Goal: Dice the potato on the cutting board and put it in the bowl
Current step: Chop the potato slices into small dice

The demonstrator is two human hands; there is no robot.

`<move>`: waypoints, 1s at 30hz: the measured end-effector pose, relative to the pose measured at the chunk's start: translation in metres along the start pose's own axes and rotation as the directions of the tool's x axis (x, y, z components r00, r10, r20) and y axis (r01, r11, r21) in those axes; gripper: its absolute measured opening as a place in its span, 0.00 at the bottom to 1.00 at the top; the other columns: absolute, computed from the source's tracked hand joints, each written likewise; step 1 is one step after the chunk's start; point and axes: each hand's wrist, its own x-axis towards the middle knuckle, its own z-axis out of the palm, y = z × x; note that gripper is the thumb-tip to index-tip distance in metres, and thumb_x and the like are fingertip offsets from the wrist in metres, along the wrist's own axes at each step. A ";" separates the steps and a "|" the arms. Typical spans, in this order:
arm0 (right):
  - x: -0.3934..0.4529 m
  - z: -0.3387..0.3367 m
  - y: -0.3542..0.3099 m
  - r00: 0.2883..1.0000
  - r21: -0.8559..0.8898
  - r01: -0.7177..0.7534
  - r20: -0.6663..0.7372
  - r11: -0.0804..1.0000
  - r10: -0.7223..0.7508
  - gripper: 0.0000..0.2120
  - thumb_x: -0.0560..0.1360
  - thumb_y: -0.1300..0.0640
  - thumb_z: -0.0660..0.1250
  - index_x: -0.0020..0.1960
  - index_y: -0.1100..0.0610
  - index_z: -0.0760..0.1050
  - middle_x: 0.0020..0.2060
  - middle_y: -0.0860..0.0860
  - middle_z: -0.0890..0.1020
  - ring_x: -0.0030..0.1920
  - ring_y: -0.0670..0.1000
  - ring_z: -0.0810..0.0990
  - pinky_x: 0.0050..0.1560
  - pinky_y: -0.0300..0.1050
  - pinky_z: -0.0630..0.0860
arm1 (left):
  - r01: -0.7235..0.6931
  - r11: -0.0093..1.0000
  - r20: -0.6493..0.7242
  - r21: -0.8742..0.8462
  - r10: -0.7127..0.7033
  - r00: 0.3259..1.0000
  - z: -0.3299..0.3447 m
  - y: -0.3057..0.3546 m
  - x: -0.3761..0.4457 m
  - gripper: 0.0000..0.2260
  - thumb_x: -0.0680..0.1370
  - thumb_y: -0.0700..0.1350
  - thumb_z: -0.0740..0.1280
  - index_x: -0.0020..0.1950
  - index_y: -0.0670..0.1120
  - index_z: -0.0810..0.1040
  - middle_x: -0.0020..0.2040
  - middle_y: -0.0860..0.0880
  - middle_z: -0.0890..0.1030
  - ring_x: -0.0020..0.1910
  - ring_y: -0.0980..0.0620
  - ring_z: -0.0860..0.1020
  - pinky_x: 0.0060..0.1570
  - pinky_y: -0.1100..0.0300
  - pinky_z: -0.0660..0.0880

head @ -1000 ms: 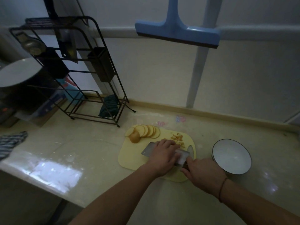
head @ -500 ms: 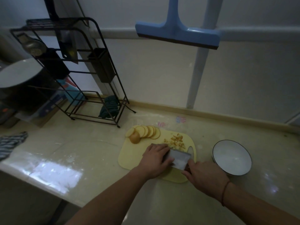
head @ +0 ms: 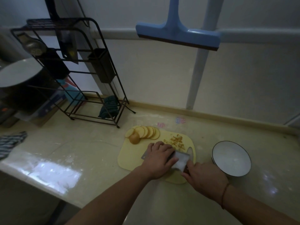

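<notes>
A pale yellow cutting board [head: 129, 158] lies on the counter. A fan of round potato slices [head: 148, 132] and a potato end piece [head: 134, 138] sit at its far left corner. A small heap of diced potato [head: 176, 141] lies at its far right. My right hand [head: 204, 179] grips the handle of a cleaver [head: 181, 160], whose blade lies tilted over the board. My left hand [head: 159, 158] rests on top of the blade, covering whatever is under it. A white bowl [head: 231, 158] with a dark rim stands to the right of the board.
A black wire rack [head: 84, 75] with holders and a dark green cloth [head: 108, 109] stands at the back left. A blue squeegee [head: 177, 34] hangs above the counter. A striped cloth [head: 11, 143] lies at the left edge. The counter's front edge runs lower left.
The cleaver blade has tipped from nearly flat to more tilted, and its bright side now shows. My left hand has shifted a little toward me on the blade.
</notes>
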 end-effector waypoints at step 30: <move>-0.039 0.022 -0.048 0.755 0.709 -0.607 0.656 -0.358 0.019 0.27 0.81 0.41 0.55 0.37 0.61 0.77 0.26 0.60 0.71 0.23 0.51 0.66 0.24 0.40 0.62 | -0.211 0.933 0.266 0.292 0.133 0.955 -0.052 -0.109 0.096 0.30 0.76 0.58 0.68 0.74 0.46 0.68 0.69 0.45 0.73 0.67 0.45 0.72 0.73 0.50 0.54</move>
